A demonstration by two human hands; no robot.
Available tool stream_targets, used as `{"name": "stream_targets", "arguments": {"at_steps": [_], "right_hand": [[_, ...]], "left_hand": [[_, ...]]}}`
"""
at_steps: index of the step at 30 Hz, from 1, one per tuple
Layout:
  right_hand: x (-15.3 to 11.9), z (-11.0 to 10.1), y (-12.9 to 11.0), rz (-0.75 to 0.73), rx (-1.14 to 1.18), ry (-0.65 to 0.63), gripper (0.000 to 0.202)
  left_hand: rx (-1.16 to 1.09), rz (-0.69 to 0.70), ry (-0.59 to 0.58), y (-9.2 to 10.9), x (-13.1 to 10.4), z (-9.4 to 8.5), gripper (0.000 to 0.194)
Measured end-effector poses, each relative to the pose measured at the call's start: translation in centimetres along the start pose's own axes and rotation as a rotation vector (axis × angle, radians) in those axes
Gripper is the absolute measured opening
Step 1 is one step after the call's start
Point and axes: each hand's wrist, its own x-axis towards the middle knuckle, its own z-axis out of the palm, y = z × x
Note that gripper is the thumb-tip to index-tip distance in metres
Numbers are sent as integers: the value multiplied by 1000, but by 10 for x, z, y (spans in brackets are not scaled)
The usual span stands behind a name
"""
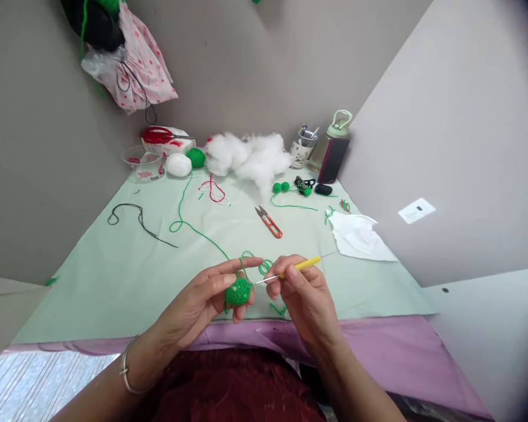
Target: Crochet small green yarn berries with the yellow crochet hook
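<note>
My left hand point(211, 290) is closed on a small green crocheted piece point(238, 292), with its index finger stretched out and green yarn point(206, 237) passing over it. That yarn runs back across the table to a green yarn ball point(196, 157). Between the fingers of my right hand point(305, 293) is a crochet hook point(307, 265) with a yellow handle. Its metal tip points left and meets the right edge of the crocheted piece. Loose green yarn loops point(266, 267) lie on the table just behind both hands.
Orange thread snips point(269, 223) lie mid-table. Behind are white stuffing point(250, 155), a white yarn ball point(178, 165), red scissors point(161, 135) and a clear tub point(143, 167). Small green balls point(281, 187), a bottle point(323, 149) and white paper point(361, 234) are at right. Black cord point(141, 217) lies left.
</note>
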Motion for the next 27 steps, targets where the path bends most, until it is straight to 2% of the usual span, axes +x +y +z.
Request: {"name": "stream_targets", "arguments": {"at_steps": [3,8,11,13,15,19,23,27], "right_hand": [[-2,1,4,-93,-44,-29,15],[-6,4,9,-356,-433,-68,17],[-7,5,12,-442,-537,-88,22],[-6,4,13,-437,-501,-66,19],[-4,3,15,-370,-395,-52,16],[0,-1,17,-260,-232,-80,14],[0,-3,16,-243,-203,-94,14],[0,-6,13,-254,-195,-140,16]], "left_hand": [[130,68,48,-1,0,1,45],[358,142,152,-2,-1,-1,56],[440,145,199,-1,-4,1,64],[438,123,211,0,-6,4,69],[431,114,230,2,-8,9,74],[509,177,286,5,-7,14,72],[568,251,303,5,-6,12,66],[586,262,295,5,-6,11,67]]}}
